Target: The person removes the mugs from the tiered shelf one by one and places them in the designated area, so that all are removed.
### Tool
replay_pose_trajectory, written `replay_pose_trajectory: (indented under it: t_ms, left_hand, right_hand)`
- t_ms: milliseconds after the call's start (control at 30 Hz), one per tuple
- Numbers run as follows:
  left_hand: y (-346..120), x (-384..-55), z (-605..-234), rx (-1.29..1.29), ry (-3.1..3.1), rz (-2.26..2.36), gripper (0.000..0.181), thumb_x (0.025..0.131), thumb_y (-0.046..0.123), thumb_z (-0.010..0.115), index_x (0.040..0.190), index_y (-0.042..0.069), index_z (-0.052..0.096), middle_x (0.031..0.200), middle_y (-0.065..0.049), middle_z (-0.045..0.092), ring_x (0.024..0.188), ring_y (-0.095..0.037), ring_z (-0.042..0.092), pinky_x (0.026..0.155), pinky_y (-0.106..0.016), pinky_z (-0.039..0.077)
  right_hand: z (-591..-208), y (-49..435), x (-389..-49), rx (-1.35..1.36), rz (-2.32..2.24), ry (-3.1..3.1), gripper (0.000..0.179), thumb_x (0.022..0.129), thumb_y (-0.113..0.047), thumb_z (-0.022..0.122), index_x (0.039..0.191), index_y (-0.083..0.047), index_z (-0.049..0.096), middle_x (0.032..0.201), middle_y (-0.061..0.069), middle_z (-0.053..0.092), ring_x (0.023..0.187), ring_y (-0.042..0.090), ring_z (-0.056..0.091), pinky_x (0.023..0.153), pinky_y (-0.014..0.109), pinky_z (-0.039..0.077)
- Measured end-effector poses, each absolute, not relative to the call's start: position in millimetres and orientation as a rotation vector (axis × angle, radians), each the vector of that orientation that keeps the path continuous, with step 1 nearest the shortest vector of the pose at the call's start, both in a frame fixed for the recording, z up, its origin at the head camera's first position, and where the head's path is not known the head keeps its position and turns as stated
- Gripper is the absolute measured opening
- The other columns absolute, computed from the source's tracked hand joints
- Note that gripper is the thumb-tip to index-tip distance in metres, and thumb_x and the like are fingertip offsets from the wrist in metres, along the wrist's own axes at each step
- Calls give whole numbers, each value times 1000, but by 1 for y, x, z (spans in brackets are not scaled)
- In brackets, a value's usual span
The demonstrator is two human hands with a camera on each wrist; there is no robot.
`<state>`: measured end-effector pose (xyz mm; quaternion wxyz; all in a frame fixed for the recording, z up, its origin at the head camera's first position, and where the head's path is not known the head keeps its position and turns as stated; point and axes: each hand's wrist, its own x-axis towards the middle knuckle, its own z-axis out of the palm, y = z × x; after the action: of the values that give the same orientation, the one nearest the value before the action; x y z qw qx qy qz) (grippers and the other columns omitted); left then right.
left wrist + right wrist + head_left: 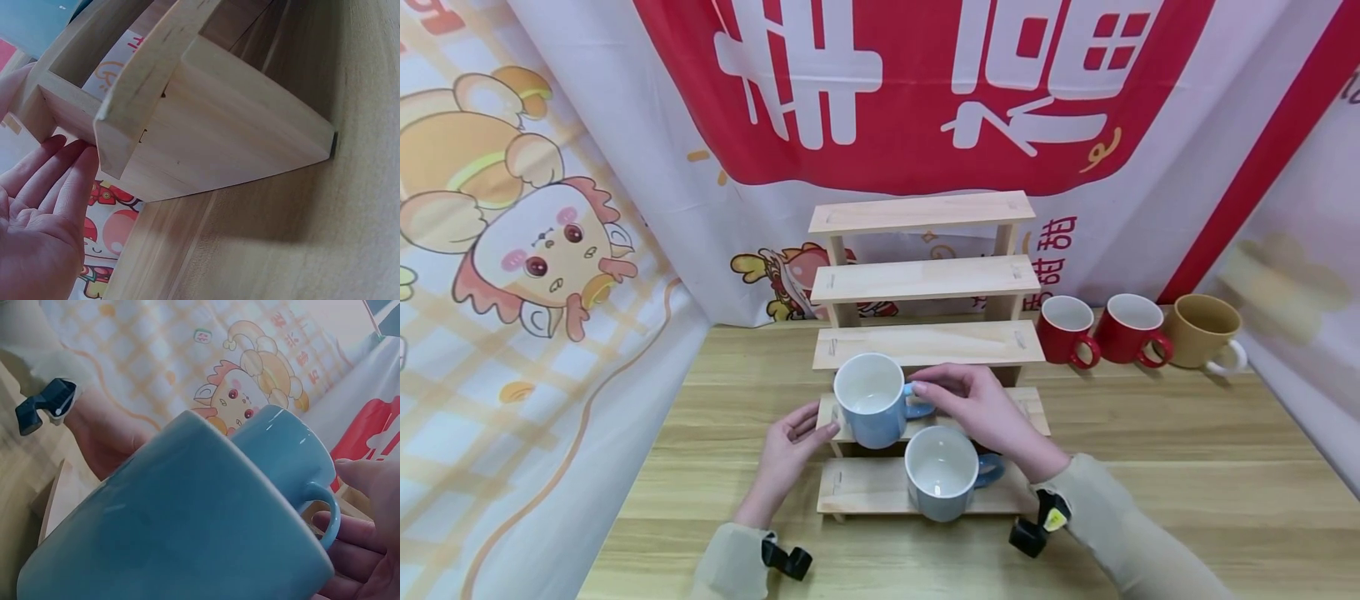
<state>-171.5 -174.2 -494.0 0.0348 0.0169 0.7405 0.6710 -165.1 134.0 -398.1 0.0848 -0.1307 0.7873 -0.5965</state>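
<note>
A light blue mug (pixel 875 412) with a white inside stands upright on the second step from the bottom of a wooden stepped rack (pixel 880 487). At its handle is my right hand (pixel 981 408), thumb tip right by the handle and fingers loosely bent, not wrapped round it. Another mug (pixel 942 479), grey-blue with a blue handle, sits on the lowest step and fills much of the right wrist view. My left hand (pixel 790 442) holds the left end of the second step, thumb on top and the other fingers (pixel 75 181) against its underside.
Two red mugs (pixel 1063 333) and a tan mug (pixel 1202 333) with a white handle stand right of the rack. Three upper steps (pixel 925 279) rise behind the blue mugs. Printed cloths (pixel 760 225) hang behind and beside the wooden table (pixel 722 400).
</note>
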Motion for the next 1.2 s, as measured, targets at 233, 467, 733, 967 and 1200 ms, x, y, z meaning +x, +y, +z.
replay_pose_trajectory:
  t_ms: [233,467,733,967,1200]
  left_hand:
    - [-175,-171,-494,57,2265,2070,58,88,19,83,137,-1,59,132,-21,63,121,-32,62,96,-28,54]
    - [-174,-171,-493,51,2275,2064,58,88,18,82,138,-1,58,133,-21,63,121,-32,62,96,-27,54]
    - [-174,-172,-494,42,2265,2071,57,89,17,82,138,-2,58,132,-21,63,122,-33,61,96,-27,54]
    - [-174,-172,-494,37,2260,2073,57,89,17,82,138,-2,58,132,-22,63,121,-33,61,95,-27,55]
    - [-174,-172,-493,35,2255,2075,57,89,17,82,137,-2,59,132,-21,63,121,-33,62,95,-28,55]
  right_hand:
    - [-405,130,-168,-348,-1819,2286,32,100,-32,68,121,-9,73,113,7,73,99,25,69,83,38,62]
    - [-409,128,-169,-338,-1849,2258,30,100,-31,69,119,-9,74,112,9,73,96,26,69,82,38,62]
    - [-410,127,-169,-310,-1907,2185,33,100,-29,68,121,-3,72,114,10,73,98,28,70,84,42,62]
    - [-412,128,-170,-297,-1943,2133,33,102,-26,66,122,0,70,116,13,72,99,30,71,85,42,61]
    - [-414,129,-172,-323,-1958,2113,30,103,-24,65,121,0,70,116,14,71,101,31,70,86,41,61]
